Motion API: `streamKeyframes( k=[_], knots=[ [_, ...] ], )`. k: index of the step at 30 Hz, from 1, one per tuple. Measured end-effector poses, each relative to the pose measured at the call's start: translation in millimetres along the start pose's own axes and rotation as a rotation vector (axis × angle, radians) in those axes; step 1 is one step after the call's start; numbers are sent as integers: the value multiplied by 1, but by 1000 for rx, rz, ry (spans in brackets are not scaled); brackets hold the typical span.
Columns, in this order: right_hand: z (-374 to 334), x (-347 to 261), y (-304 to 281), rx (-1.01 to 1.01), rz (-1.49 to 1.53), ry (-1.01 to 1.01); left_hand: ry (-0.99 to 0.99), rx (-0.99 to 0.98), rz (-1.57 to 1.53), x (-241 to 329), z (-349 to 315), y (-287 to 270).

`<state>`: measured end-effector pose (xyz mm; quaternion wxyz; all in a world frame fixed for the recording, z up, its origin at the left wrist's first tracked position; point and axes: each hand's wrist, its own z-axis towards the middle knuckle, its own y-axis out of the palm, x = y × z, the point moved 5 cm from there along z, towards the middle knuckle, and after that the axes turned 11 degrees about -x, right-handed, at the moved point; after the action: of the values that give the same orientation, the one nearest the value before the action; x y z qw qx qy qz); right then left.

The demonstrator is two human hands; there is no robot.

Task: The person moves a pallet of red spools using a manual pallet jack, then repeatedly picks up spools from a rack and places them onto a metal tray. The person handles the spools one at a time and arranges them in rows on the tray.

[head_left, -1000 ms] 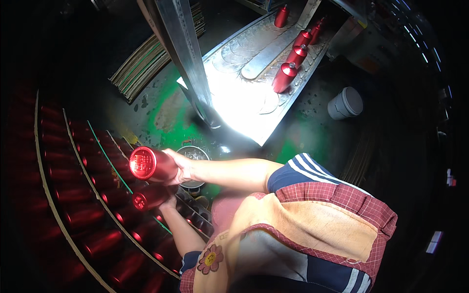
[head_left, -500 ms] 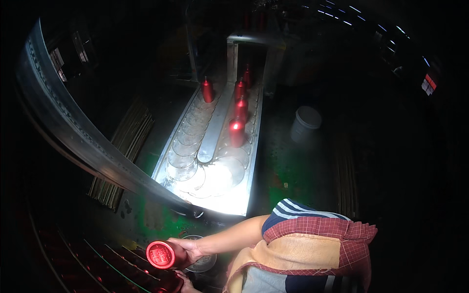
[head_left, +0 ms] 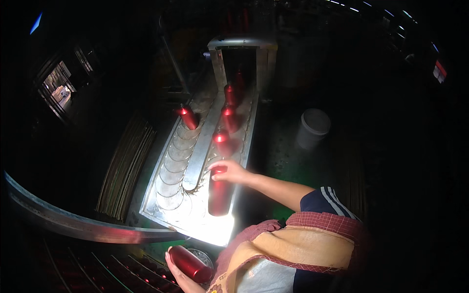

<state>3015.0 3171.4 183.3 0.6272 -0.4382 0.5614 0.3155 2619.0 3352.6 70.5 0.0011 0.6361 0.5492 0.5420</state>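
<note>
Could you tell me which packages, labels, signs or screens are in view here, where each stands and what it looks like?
Small red glowing sign or screen: far upper right in the dark, slanted rectangle, red with a pale patch.
Small blue glowing panel: top left corner, slanted sliver, plain blue.
White lidded plastic tub: on the floor right of the metal conveyor tray, round, no label visible.

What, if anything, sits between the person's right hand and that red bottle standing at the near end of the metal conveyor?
Nothing visible. The right hand already rests on the top of the red bottle, fingers curled over its cap. The next bottle stands behind it on the conveyor, not between them.
</note>
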Motion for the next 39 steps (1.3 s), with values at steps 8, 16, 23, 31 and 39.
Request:
streamKeyframes(
  k=[8, 16, 23, 31, 39],
  knots=[
    [60, 17, -64, 399, -588, -285, 701, -57, 1103, 4, 107, 261],
    [111, 93, -108, 169, -613, 20, 640, 16, 1533, -78, 187, 352],
    [84, 71, -192, 558, -552, -316, 856, -108, 1290, -83, 159, 372],
    [-62, 45, -130, 397, -78, -299, 171, 23, 689, -101, -17, 240],
    [-112, -155, 152, -310, 121, -687, 516, 301, 501, -24, -250, 135]
  ],
)
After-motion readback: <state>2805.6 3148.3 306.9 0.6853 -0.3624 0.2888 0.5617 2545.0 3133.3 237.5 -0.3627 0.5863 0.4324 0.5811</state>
